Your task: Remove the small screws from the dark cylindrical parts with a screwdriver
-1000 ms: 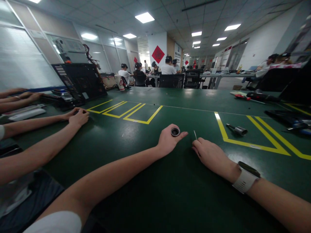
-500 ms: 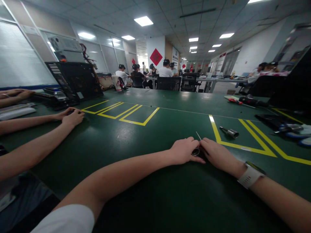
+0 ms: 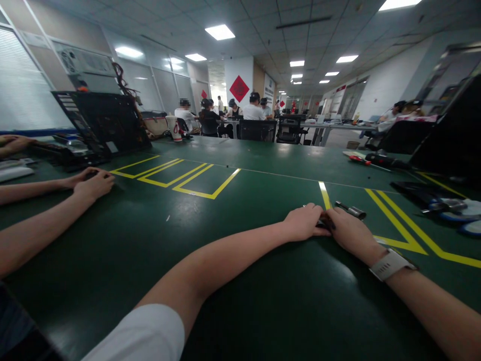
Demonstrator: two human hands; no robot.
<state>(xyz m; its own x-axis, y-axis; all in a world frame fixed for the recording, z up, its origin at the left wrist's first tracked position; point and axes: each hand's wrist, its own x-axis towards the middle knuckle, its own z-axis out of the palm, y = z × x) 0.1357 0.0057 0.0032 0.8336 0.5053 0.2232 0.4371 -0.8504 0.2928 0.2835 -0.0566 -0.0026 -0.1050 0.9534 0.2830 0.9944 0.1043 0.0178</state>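
Both hands, left hand [image 3: 303,222] and right hand [image 3: 348,231], are now sitting nearer the metal socket tool [image 3: 351,210], which is lying just beyond the right hand at one o'clock. The left fingers are grasping a small dark part [image 3: 322,222] between the hands; the right fingers are meeting it, grip impossible to confirm. The right hand is covering a corner of yellow tape [image 3: 398,243] on the counter [image 3: 263,296]. A red-handled screwdriver [image 3: 359,160] is lying at two o'clock, a co-worker's hands [image 3: 93,183] are resting at ten. The part's outline is staying mostly hidden.
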